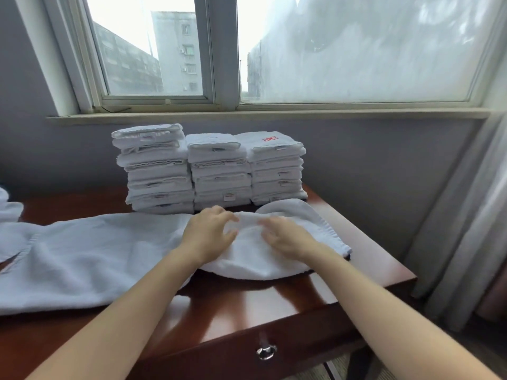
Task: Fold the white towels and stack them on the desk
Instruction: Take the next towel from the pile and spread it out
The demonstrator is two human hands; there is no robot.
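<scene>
Left hand: a ridge of the towel is being pinched between curled fingers and thumb. Right hand: being rested on the same doubled-over end, fingers blurred, so grip or flat press cannot be told. The towel is being worked across the desk: the right end is being folded back over itself and the long left part is being left flat, running out to the frame edge. Three stacks of folded towels are being kept just behind the hands, side by side.

Risks, as judged:
- The fold is being skewed if the pull is uneven.
- The top layer is already bulging, so a lumpy fold is being risked.
- The uneven left stack is being endangered by any push backward.
</scene>
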